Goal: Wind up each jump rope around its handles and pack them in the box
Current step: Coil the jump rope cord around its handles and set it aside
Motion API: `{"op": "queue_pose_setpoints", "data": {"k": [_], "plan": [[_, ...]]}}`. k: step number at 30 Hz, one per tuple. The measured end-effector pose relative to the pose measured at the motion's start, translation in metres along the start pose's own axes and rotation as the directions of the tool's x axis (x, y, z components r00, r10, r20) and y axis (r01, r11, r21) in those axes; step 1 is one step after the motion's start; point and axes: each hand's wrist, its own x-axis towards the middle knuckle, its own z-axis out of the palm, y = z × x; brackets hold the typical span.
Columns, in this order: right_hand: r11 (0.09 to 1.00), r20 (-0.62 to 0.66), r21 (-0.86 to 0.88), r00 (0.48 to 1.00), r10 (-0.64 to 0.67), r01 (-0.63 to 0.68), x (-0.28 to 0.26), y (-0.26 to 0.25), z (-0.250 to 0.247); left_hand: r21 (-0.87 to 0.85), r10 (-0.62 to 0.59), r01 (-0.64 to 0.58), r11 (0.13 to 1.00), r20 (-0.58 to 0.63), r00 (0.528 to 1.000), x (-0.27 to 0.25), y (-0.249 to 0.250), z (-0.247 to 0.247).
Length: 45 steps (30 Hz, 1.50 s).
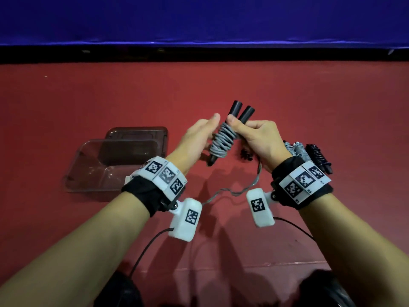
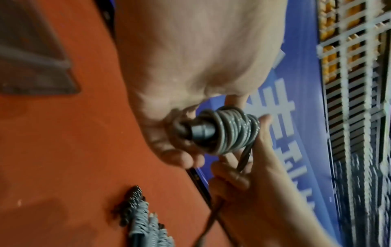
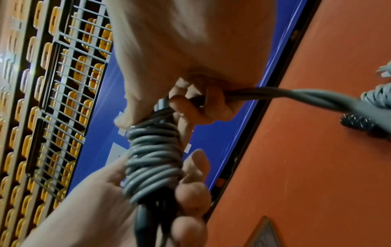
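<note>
A jump rope with two black handles (image 1: 242, 111) and grey cord coils (image 1: 222, 141) wound round them is held tilted above the red table. My left hand (image 1: 202, 135) grips the coiled lower part of the bundle (image 2: 232, 130). My right hand (image 1: 251, 131) holds the upper handles with the thumb, and its fingers curl round the loose grey strand (image 3: 285, 97). The loose tail (image 1: 232, 192) hangs down between my wrists onto the table. A clear plastic box (image 1: 88, 171) stands open at the left.
The box's lid (image 1: 137, 134) lies just behind the box. Wound rope bundles, grey and black (image 1: 309, 151), lie on the table (image 1: 287, 85) behind my right wrist. A blue wall (image 1: 199, 18) borders the table's far edge.
</note>
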Motion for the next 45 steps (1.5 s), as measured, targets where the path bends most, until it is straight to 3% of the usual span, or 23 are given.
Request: {"op": "queue_pose_setpoints", "data": {"k": [1,3,7,9,12,16,20,25,28,30,32,35,38,39,42,45], "plan": [[1.0,-0.047,-0.006,0.999,0.016,-0.016,0.001,0.002,-0.001,0.085,0.099,-0.096,0.992,-0.032,0.995,0.0,-0.003,0.0],[0.999,-0.104,-0.029,0.994,0.023,-0.026,0.003,0.009,0.0,0.234,0.22,-0.217,0.948,0.015,0.975,-0.001,-0.003,-0.001],[0.994,-0.095,-0.098,0.995,0.04,-0.05,0.002,0.024,0.007,0.364,0.105,-0.126,0.923,0.077,0.991,0.001,0.0,-0.006],[0.995,0.0,-0.081,0.998,0.063,-0.063,0.001,0.028,0.006,0.359,0.093,-0.103,0.928,0.046,0.995,0.003,-0.003,-0.011],[0.991,0.239,-0.126,0.968,0.082,-0.053,0.002,0.023,-0.003,0.245,0.086,-0.087,0.966,0.015,0.996,0.004,-0.011,-0.017],[0.992,0.345,-0.126,0.936,0.063,-0.02,0.005,0.018,-0.015,0.103,0.006,-0.009,0.995,0.036,0.999,-0.001,-0.012,-0.015],[0.995,0.347,-0.1,0.937,0.041,-0.006,0.005,0.019,-0.017,-0.024,-0.047,0.05,0.998,0.114,0.992,-0.003,-0.009,-0.015],[1.0,0.161,-0.01,0.987,-0.028,0.03,0.003,0.013,-0.009,-0.367,-0.115,0.176,0.913,0.182,0.977,-0.004,-0.001,-0.011],[0.997,0.252,0.05,0.966,0.05,-0.065,0.002,0.012,-0.008,-0.483,-0.152,0.278,0.83,0.283,0.947,-0.007,-0.002,-0.006],[0.996,0.332,0.071,0.943,0.02,-0.046,-0.001,0.012,-0.01,-0.506,-0.157,0.307,0.806,0.317,0.935,-0.011,-0.001,-0.001],[0.999,0.312,0.053,0.95,-0.014,-0.003,-0.003,0.013,-0.01,-0.507,-0.182,0.325,0.798,0.311,0.933,-0.012,-0.001,0.004],[0.999,0.231,0.052,0.973,-0.023,0.011,-0.002,0.017,-0.008,-0.319,-0.224,0.274,0.907,0.185,0.957,-0.004,-0.004,0.01],[1.0,0.094,0.0,0.995,0.017,-0.017,-0.001,0.021,-0.01,-0.004,-0.051,0.05,0.999,-0.023,0.998,0.002,-0.009,0.01],[0.999,0.043,-0.018,0.998,0.042,-0.042,0.0,0.022,-0.01,0.138,0.061,-0.053,0.989,-0.051,0.997,0.001,-0.011,0.008],[0.992,-0.108,-0.047,0.988,0.109,-0.114,0.002,0.025,-0.011,0.42,0.305,-0.305,0.855,0.068,0.95,0.004,-0.022,0.005],[0.988,-0.098,-0.098,0.989,0.113,-0.123,0.002,0.028,-0.011,0.433,0.318,-0.301,0.85,0.037,0.948,0.011,-0.029,0.006]]}}
